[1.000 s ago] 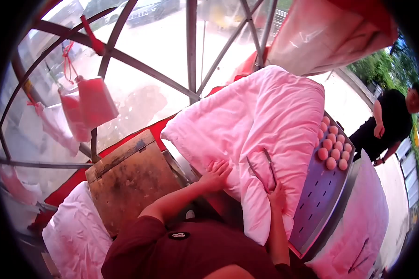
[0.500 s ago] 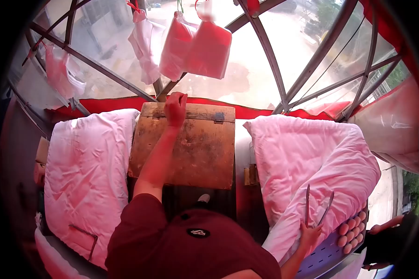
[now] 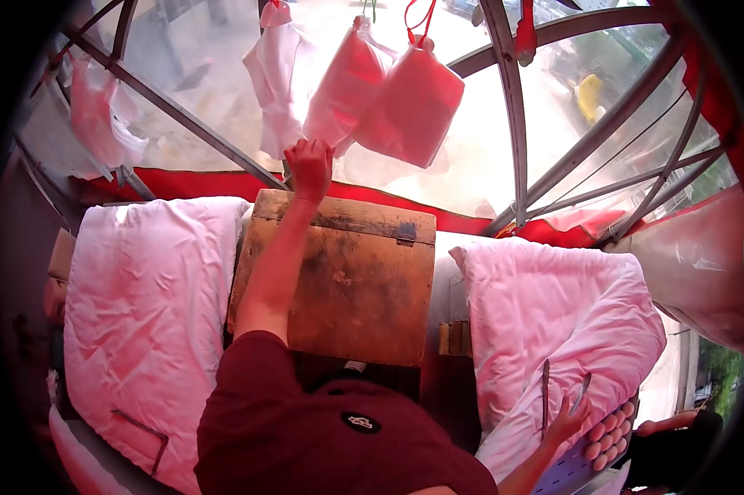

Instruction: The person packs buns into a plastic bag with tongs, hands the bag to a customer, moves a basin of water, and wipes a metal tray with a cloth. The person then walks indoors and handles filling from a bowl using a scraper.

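My left hand (image 3: 309,168) is closed at the lower edge of a hanging red-and-white bag (image 3: 349,87), above the back of a wooden box (image 3: 347,289). Its fingers are curled; whether they pinch the bag is hard to tell. At the lower right, my right hand (image 3: 567,419) is wrapped round the metal tongs (image 3: 545,392), whose two arms stand apart and point up. The tongs lie over a pink-white quilt (image 3: 553,322). Beside that hand, several round eggs (image 3: 609,436) sit on a perforated tray (image 3: 563,472).
Another quilt (image 3: 153,313) lies at the left with a thin bent metal piece (image 3: 145,431) on it. More bags (image 3: 412,103) hang in front of the clear sheeting. Metal bars (image 3: 512,107) cross behind. A person in dark clothes (image 3: 677,450) stands at the lower right.
The view has swung right-to-left onto the box. My left hand has left the right quilt and moved up to the hanging bags. My right hand still holds the tongs.
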### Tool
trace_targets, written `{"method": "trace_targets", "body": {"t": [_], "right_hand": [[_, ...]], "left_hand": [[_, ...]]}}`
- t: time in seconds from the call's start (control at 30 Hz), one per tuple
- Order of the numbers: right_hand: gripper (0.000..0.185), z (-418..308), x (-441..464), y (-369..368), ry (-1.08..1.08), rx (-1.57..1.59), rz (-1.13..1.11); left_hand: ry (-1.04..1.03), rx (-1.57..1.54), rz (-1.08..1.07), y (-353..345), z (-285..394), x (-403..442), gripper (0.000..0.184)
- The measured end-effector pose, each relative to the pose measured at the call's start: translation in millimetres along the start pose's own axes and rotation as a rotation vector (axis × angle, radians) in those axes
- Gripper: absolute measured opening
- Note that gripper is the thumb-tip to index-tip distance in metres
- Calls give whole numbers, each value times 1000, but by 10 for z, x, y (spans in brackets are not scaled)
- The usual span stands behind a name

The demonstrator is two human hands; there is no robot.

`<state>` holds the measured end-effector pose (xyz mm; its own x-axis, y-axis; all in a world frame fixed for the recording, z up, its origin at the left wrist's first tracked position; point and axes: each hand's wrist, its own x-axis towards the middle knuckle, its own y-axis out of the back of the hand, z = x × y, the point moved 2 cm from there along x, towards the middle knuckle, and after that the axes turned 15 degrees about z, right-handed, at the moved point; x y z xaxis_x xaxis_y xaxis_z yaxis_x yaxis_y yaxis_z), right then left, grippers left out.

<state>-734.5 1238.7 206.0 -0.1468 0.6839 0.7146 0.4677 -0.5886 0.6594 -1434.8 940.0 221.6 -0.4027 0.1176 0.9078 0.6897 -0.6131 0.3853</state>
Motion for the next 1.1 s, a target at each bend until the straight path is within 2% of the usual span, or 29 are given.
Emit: {"method": "trace_targets", "body": {"t": [0.07,0.1,0.2,0.23,0.33,0.37,0.43,0.5,0.53,0.6,0.67,0.7,0.77,0.8,0.83,0.87,0.93,1.0,1.07,1.1], "right_hand": [[40,-171,14,-133,11,105,4],[40,-252,27,-203,28,151,-8],[36,-512,-10,-400,-5,252,-58],[36,-557,-16,-485,-19,280,-97],[29,-952,58,-623,72,361,-112],[28,-1098,84,-636,73,398,-134],[22,-1345,95,-695,76,480,-163],[21,-1601,20,-827,-15,614,-287],[21,-1769,-34,-880,-63,678,-351],[19,-2383,-220,-957,-388,944,-708],[21,-3175,-427,-1018,-520,1192,-1083],[26,-3561,-514,-1061,-517,1304,-1300],[54,-4393,-614,-1089,-619,1580,-1721],[67,-4798,-652,-1118,-646,1645,-1861],[71,-5157,-704,-1174,-764,1722,-2045],[71,-5508,-725,-1225,-928,1721,-2105],[71,-6109,-713,-1220,-1006,1766,-2136],[69,-6509,-707,-1289,-808,1830,-2060],[66,-6747,-777,-1583,-596,1847,-1952],[64,-6744,-711,-1670,-703,1686,-1787]], "left_hand": [[115,-153,-112,277,36,68,47],[165,-208,-11,370,-16,68,66],[416,-54,152,465,-490,103,82],[432,49,259,464,-555,145,59],[499,7,-75,60,-900,95,31],[475,2,85,27,-872,99,17],[453,-116,126,125,-910,122,17],[451,-230,130,268,-931,97,16],[637,-509,102,392,-954,80,15],[1001,-1071,26,705,-965,80,14],[1128,-1410,-59,1027,-1031,97,11],[1103,-1506,-30,1227,-934,193,10],[1064,-1558,-68,1517,-864,296,12],[1054,-1558,-85,1600,-855,313,12],[1048,-1513,-89,1672,-836,329,12],[1042,-1469,-98,1729,-815,341,12],[1009,-1350,-126,1777,-860,323,12],[951,-1211,-161,1796,-972,280,12],[859,-1026,-98,1883,-1006,337,13],[841,-935,-78,1906,-1079,341,15]]}}
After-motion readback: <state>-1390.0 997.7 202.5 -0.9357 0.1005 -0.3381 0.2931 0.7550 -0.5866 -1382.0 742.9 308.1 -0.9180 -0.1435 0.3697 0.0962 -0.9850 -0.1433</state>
